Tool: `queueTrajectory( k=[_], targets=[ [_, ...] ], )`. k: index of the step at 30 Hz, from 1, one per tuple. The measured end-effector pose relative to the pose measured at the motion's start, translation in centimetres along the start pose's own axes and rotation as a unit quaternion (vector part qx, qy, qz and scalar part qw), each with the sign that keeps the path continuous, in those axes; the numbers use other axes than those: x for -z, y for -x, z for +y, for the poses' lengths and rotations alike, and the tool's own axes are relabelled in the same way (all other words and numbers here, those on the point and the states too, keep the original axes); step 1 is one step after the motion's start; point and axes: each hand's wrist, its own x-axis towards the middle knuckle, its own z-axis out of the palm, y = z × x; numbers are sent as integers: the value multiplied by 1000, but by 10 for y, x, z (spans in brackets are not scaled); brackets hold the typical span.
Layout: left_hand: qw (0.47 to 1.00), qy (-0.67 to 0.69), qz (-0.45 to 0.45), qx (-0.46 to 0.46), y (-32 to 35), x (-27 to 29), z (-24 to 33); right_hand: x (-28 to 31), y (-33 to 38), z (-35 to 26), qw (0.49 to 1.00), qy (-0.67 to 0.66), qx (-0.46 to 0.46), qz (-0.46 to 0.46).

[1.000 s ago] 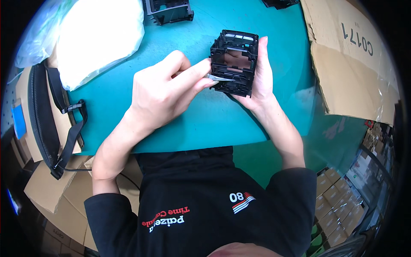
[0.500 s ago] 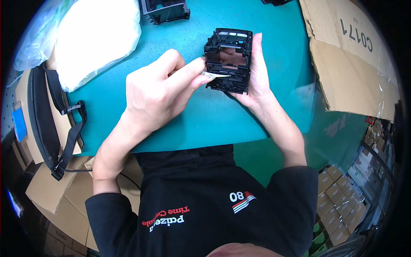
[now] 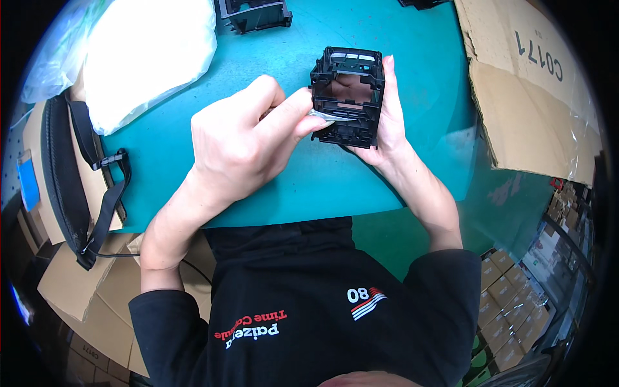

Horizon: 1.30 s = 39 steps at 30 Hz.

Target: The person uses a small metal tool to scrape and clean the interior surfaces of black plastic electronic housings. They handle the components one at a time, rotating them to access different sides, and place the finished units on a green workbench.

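Note:
A black plastic frame [image 3: 346, 134] with an open middle, clips and slots is held above the bench. My right hand [image 3: 392, 126] grips it from the right and from behind, its fingers partly showing through the opening. On the left, my left hand [image 3: 240, 143] pinches a thin, pointed, silvery tool [image 3: 330, 117] between thumb and forefinger. The tool's tip lies over the slotted lower part of the frame; I cannot tell whether it touches. Most of the tool is hidden in the hand.
The bench has a green mat [image 3: 290, 187]. At the far left lies a white plastic bag [image 3: 151, 58], near a black strap with a buckle [image 3: 111, 161]. Another black plastic part [image 3: 258, 16] sits at the back. A cardboard box [image 3: 529, 103] stands at the right.
The frame, both hands and the tool appear slightly lower and further right in the picture. The tool's tip stays at the frame's lower part, and both grips are unchanged.

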Motion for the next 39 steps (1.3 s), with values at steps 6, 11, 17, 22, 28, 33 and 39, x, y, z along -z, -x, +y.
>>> queueTrajectory(
  k=[6,11,17,22,28,33,39],
  targets=[
    [1000,-3,6,2,3,-2,0,-27,2,3,977,167,19,132],
    [1000,-16,19,-16,0,-4,-3,-24,-1,2,981,134,21,137],
    [997,-53,35,-34,1,-6,-6,-15,-4,-1,991,34,-15,128],
    [998,-52,22,-27,2,-4,-6,-22,-6,0,991,20,-20,129],
    [997,-60,39,-10,1,-5,-5,-21,-6,1,983,67,7,169],
    [994,-83,69,-12,1,0,-8,-28,-4,1,980,84,17,177],
    [994,69,78,37,3,7,-16,-17,-2,-11,947,262,180,-50]
  ],
)
